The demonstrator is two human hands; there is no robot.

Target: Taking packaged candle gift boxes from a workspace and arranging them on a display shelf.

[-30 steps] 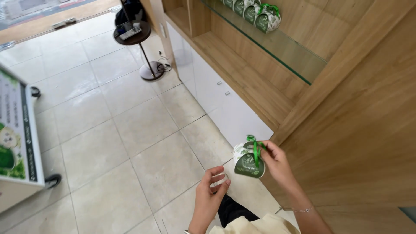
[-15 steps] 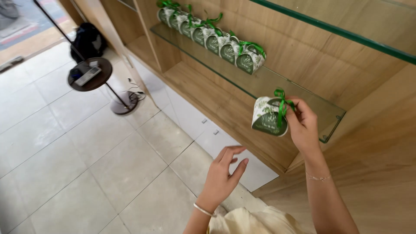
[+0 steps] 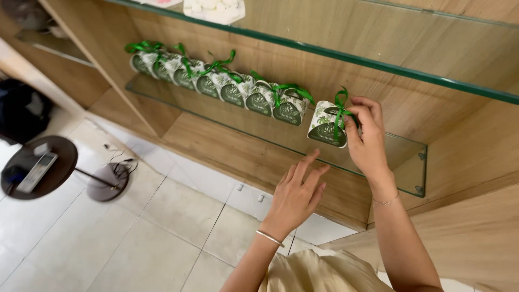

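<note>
Right hand (image 3: 367, 135) pinches by its green ribbon a small green-and-white gift box (image 3: 327, 126) above the glass shelf (image 3: 403, 157), near its right end beside the row of boxes (image 3: 227, 86); left hand (image 3: 296, 194) open, empty; a slack pinch risks tipping it over the front edge.

right hand (image 3: 368, 141) holding gift box (image 3: 327, 125), glass shelf (image 3: 403, 157)

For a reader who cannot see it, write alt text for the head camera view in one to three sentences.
A person's right hand holds a small green-and-white gift box by its green ribbon at the end of a row of matching boxes on a glass shelf in a wooden unit. The left hand hovers open below it, above a tiled floor.
</note>
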